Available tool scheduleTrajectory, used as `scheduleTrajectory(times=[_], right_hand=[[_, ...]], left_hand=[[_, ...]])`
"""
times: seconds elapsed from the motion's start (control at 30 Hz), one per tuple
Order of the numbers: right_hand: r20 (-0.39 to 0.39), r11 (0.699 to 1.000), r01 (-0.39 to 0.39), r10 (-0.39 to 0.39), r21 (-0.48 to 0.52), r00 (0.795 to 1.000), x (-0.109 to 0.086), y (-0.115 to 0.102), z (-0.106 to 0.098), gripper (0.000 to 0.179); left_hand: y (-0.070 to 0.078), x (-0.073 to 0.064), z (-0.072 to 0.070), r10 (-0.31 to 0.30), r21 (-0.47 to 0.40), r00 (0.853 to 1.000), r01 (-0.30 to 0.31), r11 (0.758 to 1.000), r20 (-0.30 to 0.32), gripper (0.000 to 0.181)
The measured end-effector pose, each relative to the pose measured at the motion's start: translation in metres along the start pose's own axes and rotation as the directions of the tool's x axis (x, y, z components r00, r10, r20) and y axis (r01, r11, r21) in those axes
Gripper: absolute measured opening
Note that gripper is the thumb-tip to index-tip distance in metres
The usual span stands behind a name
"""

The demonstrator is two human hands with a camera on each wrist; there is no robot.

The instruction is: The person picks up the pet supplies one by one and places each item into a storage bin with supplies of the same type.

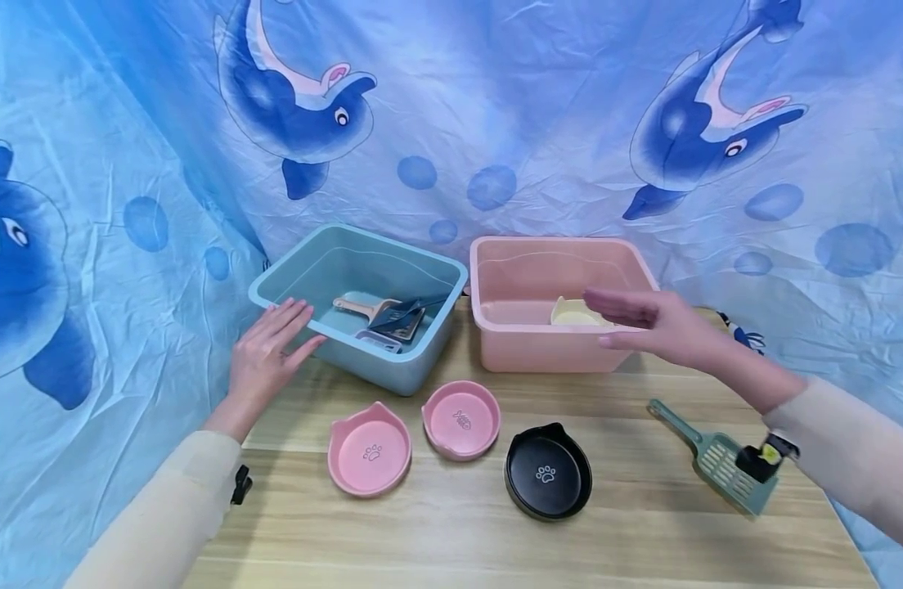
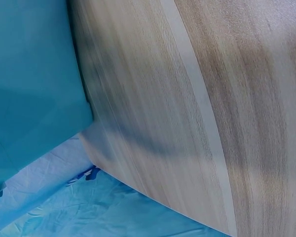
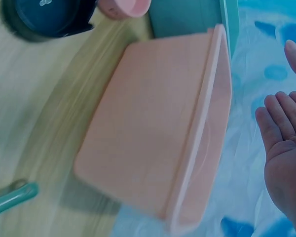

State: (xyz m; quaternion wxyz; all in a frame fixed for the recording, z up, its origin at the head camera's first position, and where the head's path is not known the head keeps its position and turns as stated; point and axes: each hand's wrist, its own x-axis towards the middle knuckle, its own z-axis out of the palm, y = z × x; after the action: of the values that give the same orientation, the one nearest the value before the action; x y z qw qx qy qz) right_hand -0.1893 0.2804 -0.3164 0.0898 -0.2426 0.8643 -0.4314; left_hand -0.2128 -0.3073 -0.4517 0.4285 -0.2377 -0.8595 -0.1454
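My left hand [image 1: 267,352] is at the near left rim of the blue bin [image 1: 348,343], its fingers straight and laid over the edge. Inside that bin lie a scoop with a pale pink handle [image 1: 356,307], a dark blue scoop [image 1: 400,315] and other flat pieces. Over the front right rim of the pink bin [image 1: 547,348] hovers my right hand [image 1: 668,327], fingers extended and thumb apart, with nothing in its grasp. A cream-coloured bowl [image 1: 572,312] sits in the pink bin, partly hidden by this hand. In the right wrist view the palm [image 3: 288,173] shows bare.
Two pink cat-eared bowls, one with a paw print [image 1: 370,466] and one with a fishbone [image 1: 462,438], stand in front of the bins. Right of them is a black bowl [image 1: 549,491]. A green slotted litter scoop [image 1: 724,462] lies near the table's right edge.
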Motion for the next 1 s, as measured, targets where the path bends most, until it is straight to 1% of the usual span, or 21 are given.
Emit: scheduleTrajectory(times=[0.1, 0.23, 0.33, 0.43, 0.53, 0.63, 0.77, 0.9, 1.0], right_hand=[[-0.034, 0.999, -0.032, 0.031, -0.034, 0.999, -0.022, 0.007, -0.008, 0.065], [-0.106, 0.997, -0.032, 0.025, -0.071, 0.994, -0.048, 0.023, -0.016, 0.064], [-0.155, 0.996, -0.053, 0.042, -0.066, 0.987, -0.065, 0.038, -0.020, 0.062], [-0.176, 0.996, -0.065, 0.055, -0.054, 0.983, -0.081, 0.051, -0.023, 0.061], [-0.183, 0.993, -0.096, 0.081, -0.074, 0.980, -0.094, 0.062, -0.025, 0.060], [-0.177, 0.983, -0.143, 0.121, -0.118, 0.977, -0.104, 0.072, -0.026, 0.061], [-0.170, 0.962, -0.219, 0.192, -0.163, 0.967, -0.112, 0.087, -0.024, 0.062], [-0.165, 0.952, -0.258, 0.231, -0.166, 0.959, -0.116, 0.104, -0.019, 0.064], [-0.160, 0.948, -0.281, 0.258, -0.150, 0.953, -0.117, 0.119, -0.014, 0.067]], left_hand=[[-0.001, -0.001, 0.001, 0.000, 0.008, 1.000, 0.000, 1.000, 0.004, 0.072], [-0.001, -0.002, 0.000, -0.003, 0.011, 1.000, 0.003, 1.000, 0.013, 0.072], [-0.001, -0.001, -0.001, -0.009, 0.011, 1.000, 0.009, 1.000, 0.025, 0.071], [0.000, -0.002, -0.001, -0.017, 0.006, 0.999, 0.017, 1.000, 0.027, 0.071], [0.000, -0.002, 0.000, -0.027, 0.006, 0.999, 0.027, 1.000, 0.027, 0.071], [-0.001, -0.002, 0.000, -0.028, 0.012, 0.999, 0.028, 1.000, 0.029, 0.073], [-0.002, -0.001, 0.000, -0.016, 0.024, 0.999, 0.015, 1.000, 0.036, 0.075], [-0.002, 0.000, -0.001, -0.004, 0.019, 0.999, 0.003, 1.000, 0.032, 0.074], [-0.002, -0.001, -0.001, 0.000, 0.011, 1.000, 0.000, 1.000, 0.026, 0.073]])
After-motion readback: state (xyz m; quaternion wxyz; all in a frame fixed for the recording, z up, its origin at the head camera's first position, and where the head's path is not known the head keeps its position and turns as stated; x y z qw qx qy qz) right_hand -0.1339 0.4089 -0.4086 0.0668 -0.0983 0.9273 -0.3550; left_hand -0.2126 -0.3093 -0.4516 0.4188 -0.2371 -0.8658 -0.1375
